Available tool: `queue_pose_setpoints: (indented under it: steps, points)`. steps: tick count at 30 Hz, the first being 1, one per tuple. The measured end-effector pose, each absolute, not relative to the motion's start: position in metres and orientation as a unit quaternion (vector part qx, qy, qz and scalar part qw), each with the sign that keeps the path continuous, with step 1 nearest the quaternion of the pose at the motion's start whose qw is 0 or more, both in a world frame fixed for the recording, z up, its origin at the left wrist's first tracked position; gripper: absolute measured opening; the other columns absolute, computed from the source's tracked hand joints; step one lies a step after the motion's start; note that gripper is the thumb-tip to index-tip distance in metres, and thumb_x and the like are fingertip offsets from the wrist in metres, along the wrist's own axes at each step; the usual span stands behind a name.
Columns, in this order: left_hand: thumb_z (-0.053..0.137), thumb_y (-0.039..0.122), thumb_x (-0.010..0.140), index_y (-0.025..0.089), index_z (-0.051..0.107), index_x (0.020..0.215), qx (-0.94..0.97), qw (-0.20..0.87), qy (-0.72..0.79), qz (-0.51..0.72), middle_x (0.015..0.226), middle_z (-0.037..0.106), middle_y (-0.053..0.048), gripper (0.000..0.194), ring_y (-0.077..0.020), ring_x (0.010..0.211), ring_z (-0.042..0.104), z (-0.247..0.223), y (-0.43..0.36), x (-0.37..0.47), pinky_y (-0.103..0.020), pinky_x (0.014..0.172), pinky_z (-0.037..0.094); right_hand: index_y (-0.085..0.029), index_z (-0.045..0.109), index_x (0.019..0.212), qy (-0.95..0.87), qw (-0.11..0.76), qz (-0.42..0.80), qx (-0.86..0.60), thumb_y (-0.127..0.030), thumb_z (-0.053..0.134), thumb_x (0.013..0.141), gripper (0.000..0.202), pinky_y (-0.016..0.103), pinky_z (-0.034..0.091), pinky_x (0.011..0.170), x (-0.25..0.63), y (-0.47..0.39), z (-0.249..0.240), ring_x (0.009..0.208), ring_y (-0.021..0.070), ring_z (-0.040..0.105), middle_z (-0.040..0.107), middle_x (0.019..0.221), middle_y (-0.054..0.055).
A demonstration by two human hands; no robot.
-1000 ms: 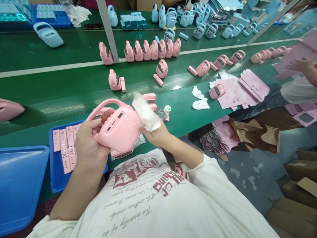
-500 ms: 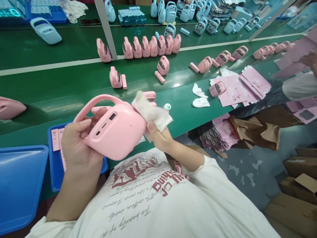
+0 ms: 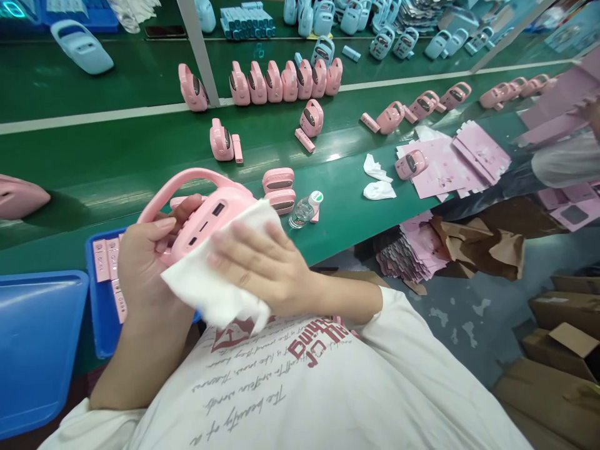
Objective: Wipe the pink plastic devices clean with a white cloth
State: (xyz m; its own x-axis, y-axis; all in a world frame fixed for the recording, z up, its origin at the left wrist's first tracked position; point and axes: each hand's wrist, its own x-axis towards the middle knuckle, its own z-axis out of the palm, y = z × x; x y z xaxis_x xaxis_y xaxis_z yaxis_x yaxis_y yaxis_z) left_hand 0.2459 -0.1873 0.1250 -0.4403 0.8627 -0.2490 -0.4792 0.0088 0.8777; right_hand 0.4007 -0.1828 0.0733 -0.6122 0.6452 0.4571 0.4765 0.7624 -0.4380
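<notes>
wiping seemingly under way: pink speaker (image 3: 213,224) clasped in left hand (image 3: 152,256) near blue tray (image 3: 99,322), white cloth (image 3: 206,284) pressed flat against it by right hand (image 3: 262,262); ports (image 3: 218,209) uncovered, amount left unclear.

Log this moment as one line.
left hand: holds pink device | right hand: presses white cloth against it | nearby: clear bottle, large blue tray

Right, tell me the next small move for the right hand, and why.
Perhaps slide the right hand and its white cloth across the pink device: the cloth lies over the device beneath that hand, while the left hand holds the device.
</notes>
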Motion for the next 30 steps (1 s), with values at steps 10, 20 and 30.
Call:
queue_pose_setpoints:
  steps: [10,20,30]
  points:
    - [0.048,0.009,0.06,0.016,0.072,0.069,0.202,0.488,0.477,0.702,0.07,0.068,0.0,0.026,-0.0121,0.072,0.064,0.1196,-0.1871,0.2466,-0.021,0.073,0.054,-0.011,0.049,0.131,-0.874,0.382,-0.029,-0.3,-0.019,0.033,0.093,0.042,0.04,0.027,0.12,0.4041,-0.179,0.0692,0.146,0.0156,0.018,0.056,0.137,0.011]
    - [0.048,0.01,0.06,0.016,0.07,0.066,0.204,0.476,0.498,0.695,0.071,0.066,-0.001,0.024,-0.0137,0.076,0.064,0.12,-0.1886,0.2453,-0.024,0.077,0.054,-0.018,0.041,0.138,-0.876,0.394,0.029,-0.278,-0.02,0.035,0.093,0.045,0.041,0.025,0.121,0.404,-0.1763,0.0649,0.147,0.0144,0.012,0.05,0.143,0.007]
    - [0.048,0.009,0.059,0.018,0.064,0.055,0.196,0.483,0.486,0.701,0.071,0.065,0.0,0.019,-0.0123,0.073,0.063,0.1188,-0.1877,0.2436,-0.024,0.077,0.056,-0.015,0.043,0.137,-0.87,0.4,0.015,-0.289,-0.021,0.03,0.095,0.045,0.042,0.026,0.12,0.4046,-0.1769,0.0654,0.146,0.0145,0.02,0.053,0.141,0.008]
